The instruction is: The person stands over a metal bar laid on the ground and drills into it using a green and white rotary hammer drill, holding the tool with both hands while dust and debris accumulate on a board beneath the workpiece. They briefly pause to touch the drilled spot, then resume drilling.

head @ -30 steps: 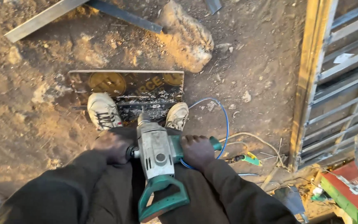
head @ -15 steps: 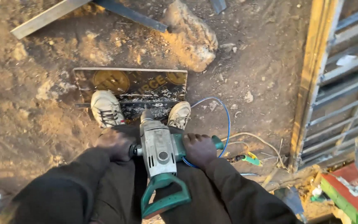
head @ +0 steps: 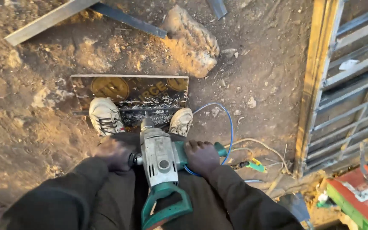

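Observation:
I stand over a grey and green power drill [head: 160,164] pointing straight down. My left hand [head: 115,151] grips its left side handle and my right hand [head: 202,156] grips the green right side handle. The drill's tip meets a dark metal bar [head: 150,111] that lies across a brown printed board [head: 128,88], with grey shavings scattered around it. My two pale shoes [head: 105,116] stand on the board's near edge, one on each side of the drill.
A blue cable [head: 228,123] loops off to the right over bare dirt. A large rock [head: 194,40] and metal bars [head: 56,18] lie ahead. A metal gate frame [head: 341,81] stands at the right, with a red and green box [head: 360,198] below it.
Both hands stay on the drill's handles. The view has shifted slightly; the drill and feet hold the same place.

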